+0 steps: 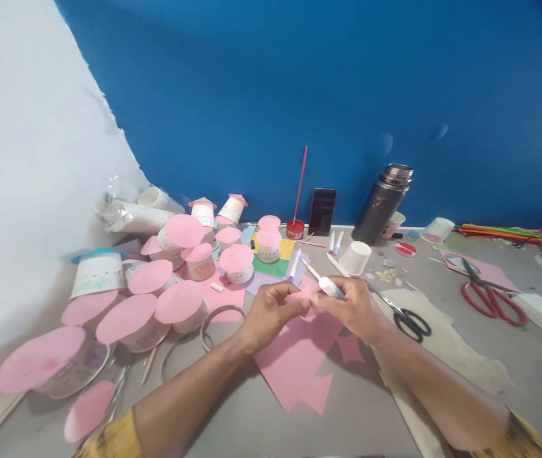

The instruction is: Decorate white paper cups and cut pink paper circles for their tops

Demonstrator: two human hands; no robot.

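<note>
Pinching paper (294,298), left hand (275,312) and right hand (351,308) should press lightly, avoiding creases; the right also grips a tube (331,287).

The head camera looks forward, down over the table (361,413).

Keeping the hands (273,310) at frame centre, over a cut sheet (299,356) on the worktop (366,407). Having disc-topped cups (178,302) at left, stacked cups (140,217) behind; scissors (409,321) and more scissors (493,302) at right; a phone (322,212) and flask (380,207) before the wall (261,95), right of centre.
</note>
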